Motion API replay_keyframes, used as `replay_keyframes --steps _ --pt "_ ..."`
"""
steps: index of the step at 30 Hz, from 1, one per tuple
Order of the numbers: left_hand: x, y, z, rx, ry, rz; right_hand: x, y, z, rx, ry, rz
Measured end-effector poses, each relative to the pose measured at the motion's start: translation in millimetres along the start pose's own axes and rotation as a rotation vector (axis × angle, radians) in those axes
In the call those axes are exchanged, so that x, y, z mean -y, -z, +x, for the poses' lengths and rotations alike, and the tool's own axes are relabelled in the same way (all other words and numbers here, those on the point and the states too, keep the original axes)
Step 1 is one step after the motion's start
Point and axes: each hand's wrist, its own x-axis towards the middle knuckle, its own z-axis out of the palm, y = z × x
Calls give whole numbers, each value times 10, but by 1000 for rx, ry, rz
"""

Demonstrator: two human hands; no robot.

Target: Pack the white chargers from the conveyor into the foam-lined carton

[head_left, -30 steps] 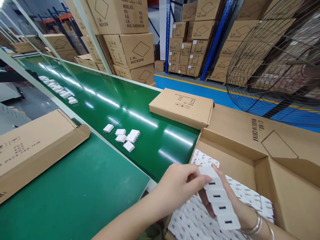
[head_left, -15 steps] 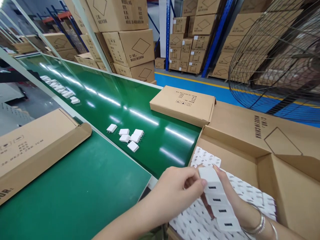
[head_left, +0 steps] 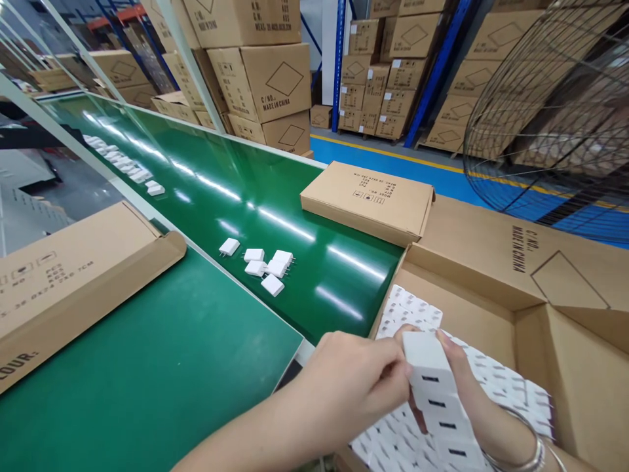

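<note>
Both hands have drawn nearer to the body and lower in view than a second ago, and the row of white chargers (head_left: 437, 400) they carry now sits closer together and steeper. The left hand (head_left: 354, 383) is closed on the top charger, thumb and fingertips pinching its upper end, while the right hand (head_left: 472, 400) cups the row from beneath and behind, fingers wrapped along its far side, bracelets at the wrist. The row hangs just above the open carton (head_left: 580, 354), over the packed layer of chargers (head_left: 496, 387) lying in it. On the green belt (head_left: 206, 196) to the left a small cluster of loose chargers (head_left: 263, 265) lies well apart from the hands, with another line of chargers (head_left: 118, 160) farther up the belt. A flat closed box (head_left: 368, 200) rests at the belt's far edge, touching the carton flap, and a second flat box (head_left: 73, 275) lies at the near left. To handle the row well, it seems wise to keep the supporting palm snug under all the pieces so none slips sideways, and to keep the slot faces turned the same way, pinching the end piece only lightly.
</note>
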Motion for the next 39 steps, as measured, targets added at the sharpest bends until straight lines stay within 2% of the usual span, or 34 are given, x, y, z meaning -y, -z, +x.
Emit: replay_keyframes --steps 5,9,13,15,18,21,24,27,31,35,39 --pt "-10 6 2 3 -28 50 -47 30 11 -7 55 -27" --pt "24 -15 6 -31 -20 57 -48 42 15 2 12 -20" --pt "47 -30 4 -16 -42 -7 -57 40 20 -17 -17 19" --pt "52 -35 7 -23 -31 -17 -70 36 23 -53 -93 30" --pt "62 -26 9 -30 1 -38 -80 19 20 -81 -284 -4" --pt "70 39 -10 -5 24 -66 -71 -8 17 -70 -372 11" --pt "68 161 -59 -40 73 -54 -80 -3 34 -31 -355 58" --pt "78 281 -115 -135 98 -54 -124 55 77 21 -297 100" --pt "128 344 -148 -235 63 -53 -177 124 120 33 -286 161" --pt "148 318 -131 -233 24 -61 -184 94 121 22 -299 143" --pt "168 335 -115 -215 63 -11 -92 109 95 0 -315 105"
